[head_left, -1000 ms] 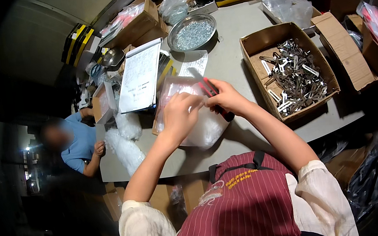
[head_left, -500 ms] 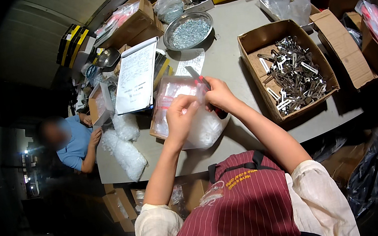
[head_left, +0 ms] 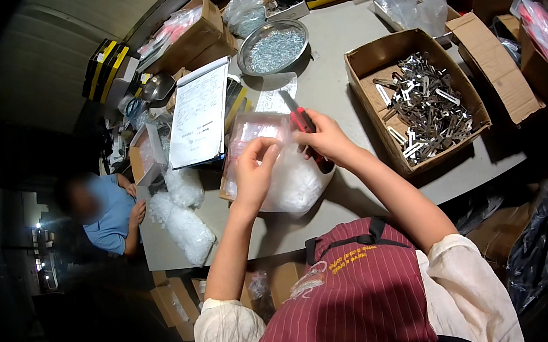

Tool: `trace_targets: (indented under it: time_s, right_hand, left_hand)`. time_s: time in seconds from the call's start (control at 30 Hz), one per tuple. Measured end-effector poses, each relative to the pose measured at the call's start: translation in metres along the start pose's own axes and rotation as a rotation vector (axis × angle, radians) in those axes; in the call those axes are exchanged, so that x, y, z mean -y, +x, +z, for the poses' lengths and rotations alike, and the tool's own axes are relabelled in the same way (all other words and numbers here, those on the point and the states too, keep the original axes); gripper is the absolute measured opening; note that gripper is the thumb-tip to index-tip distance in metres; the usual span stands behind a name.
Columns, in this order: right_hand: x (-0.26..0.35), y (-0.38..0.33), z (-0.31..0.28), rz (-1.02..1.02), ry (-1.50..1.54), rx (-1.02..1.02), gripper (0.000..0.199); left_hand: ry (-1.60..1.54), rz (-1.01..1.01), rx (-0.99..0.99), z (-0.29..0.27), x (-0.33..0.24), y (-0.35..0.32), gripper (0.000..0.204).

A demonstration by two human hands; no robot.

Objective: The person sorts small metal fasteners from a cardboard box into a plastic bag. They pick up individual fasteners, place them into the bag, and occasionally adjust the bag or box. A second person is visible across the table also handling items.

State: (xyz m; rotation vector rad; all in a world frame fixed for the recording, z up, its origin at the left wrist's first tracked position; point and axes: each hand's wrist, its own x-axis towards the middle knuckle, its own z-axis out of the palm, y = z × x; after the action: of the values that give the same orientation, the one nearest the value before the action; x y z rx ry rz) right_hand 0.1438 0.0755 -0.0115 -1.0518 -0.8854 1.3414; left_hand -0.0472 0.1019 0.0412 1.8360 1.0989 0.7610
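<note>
A clear plastic bag with white contents sags between my hands, over the near side of a shallow box lined with plastic packets. My left hand is closed, thumb and fingertips pinched on the bag's upper edge. My right hand wraps round a red-and-black utility knife, its grey tip pointing away from me. The right fingertips are also at the bag's edge; whether they grip it is hard to see.
On the right stands a cardboard box of metal hair clips. A steel bowl of small shiny pieces sits at the back. Left are a clipboard and white-filled bags. A co-worker is at the table's left edge.
My hands have drawn slightly apart at the bag's edge, and the knife has turned a little, showing more of its red handle. The co-worker's hand has moved down from the small box.
</note>
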Motion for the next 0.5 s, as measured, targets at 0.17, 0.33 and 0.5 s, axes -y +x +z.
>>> trace_targets:
  time_s: [0.17, 0.33, 0.5]
  right_hand:
    - [0.013, -0.025, -0.019, 0.278, -0.057, 0.074, 0.031]
    - [0.027, -0.051, -0.009, 0.423, -0.044, 0.304, 0.03]
    - [0.039, -0.05, -0.007, 0.481, -0.095, 0.384, 0.03]
  left_hand:
    - [0.363, 0.265, -0.029, 0.0, -0.014, 0.0, 0.011]
    - [0.655, 0.574, -0.05, 0.008, -0.041, 0.009, 0.009]
    - [0.847, 0.569, 0.167, 0.0, -0.043, 0.031, 0.011]
